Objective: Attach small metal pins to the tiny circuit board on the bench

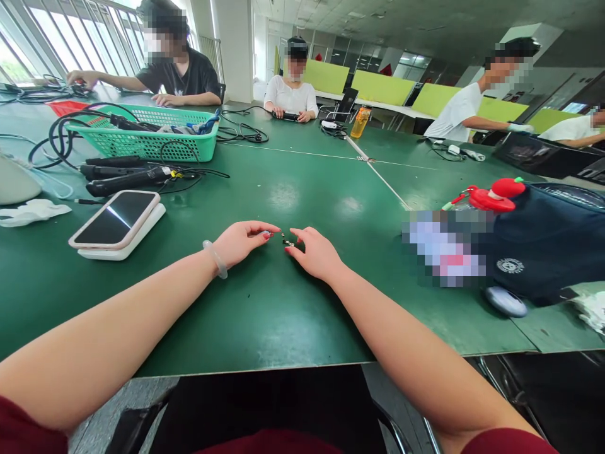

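Over the middle of the green table (258,315), a small dark beaded bracelet (284,239) with some shiny bits spans the short gap between my hands. My left hand (241,244), wearing a pale bangle (216,259) at its wrist, has thumb and forefinger closed around one end of it. At the other end is my right hand (316,253), its thumb and forefinger pinching the beads. Fingertips cover part of the bracelet, so its ends and any clasp cannot be made out.
On the left lie a phone (116,217) on a white case, black cables (125,180) and a green basket (155,148). To the right are a dark blue bag (548,239), a red item (494,197) and a mouse (505,301). Several people sit or stand around the table.
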{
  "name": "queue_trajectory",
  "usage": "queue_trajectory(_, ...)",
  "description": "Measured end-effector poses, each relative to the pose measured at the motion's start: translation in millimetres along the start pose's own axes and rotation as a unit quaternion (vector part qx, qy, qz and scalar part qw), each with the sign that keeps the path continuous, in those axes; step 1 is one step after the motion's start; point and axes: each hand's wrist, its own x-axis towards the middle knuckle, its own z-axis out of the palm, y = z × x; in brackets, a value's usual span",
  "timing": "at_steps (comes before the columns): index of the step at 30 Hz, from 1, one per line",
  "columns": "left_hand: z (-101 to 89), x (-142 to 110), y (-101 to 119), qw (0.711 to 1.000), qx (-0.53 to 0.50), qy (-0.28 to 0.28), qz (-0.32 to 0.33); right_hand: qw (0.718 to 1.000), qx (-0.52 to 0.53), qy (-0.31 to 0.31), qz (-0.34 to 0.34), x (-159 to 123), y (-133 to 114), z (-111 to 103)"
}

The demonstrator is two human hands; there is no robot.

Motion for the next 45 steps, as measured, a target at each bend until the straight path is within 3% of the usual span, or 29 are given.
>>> queue_trajectory(4, 10.2, -2.6, 0.9, 0.984, -0.178, -0.025, 0.005, 0.998, -0.037, -0.021, -0.039, -1.6, -3.9, 2.4)
queue_trajectory(6, 11.2, -2.8, 1.1, 0.978, -0.206, -0.017, 0.021, 0.998, -0.027, -0.007, -0.065, -1.3, -4.2, 3.3)
queue_trajectory(11, 6.6, 0.7, -2.5, 0.993, -0.102, 0.028, 0.041, 0.991, -0.013, 0.071, -0.115, 6.5, -1.9, 9.1)
queue_trajectory(17, 3.4, 0.7, -0.8, 0.998, 0.024, 0.058, 0.011, 0.984, 0.002, -0.073, -0.161, 6.6, -5.8, 9.8)
queue_trajectory(23, 4.0, -3.5, 2.4, 0.999, -0.002, 0.045, -0.029, 0.976, 0.157, -0.080, -0.126, -8.1, -5.9, -5.1)
queue_trajectory(27, 9.7, -6.6, 5.0, 0.988, -0.140, 0.004, -0.068, 0.961, 0.264, -0.058, -0.064, -8.5, -3.6, -5.9)
queue_trajectory(31, 13.2, -6.9, 8.5, 0.963, -0.245, 0.000, -0.108, 0.947, 0.313, -0.030, -0.062, -6.4, -2.7, -4.4)
queue_trajectory(34, 12.3, -5.2, 7.9, 0.969, -0.226, 0.007, -0.100, 0.959, 0.276, -0.007, -0.065, -6.2, -4.4, -5.7)
queue_trajectory(39, 9.1, -2.7, 2.7, 0.997, -0.070, 0.026, -0.034, 0.991, 0.098, 0.008, -0.087, -4.6, -11.2, -0.4)
queue_trajectory(45, 7.9, -0.2, -2.1, 0.999, -0.019, 0.042, -0.017, 0.990, -0.019, -0.017, -0.139, -1.4, -17.1, 10.9)
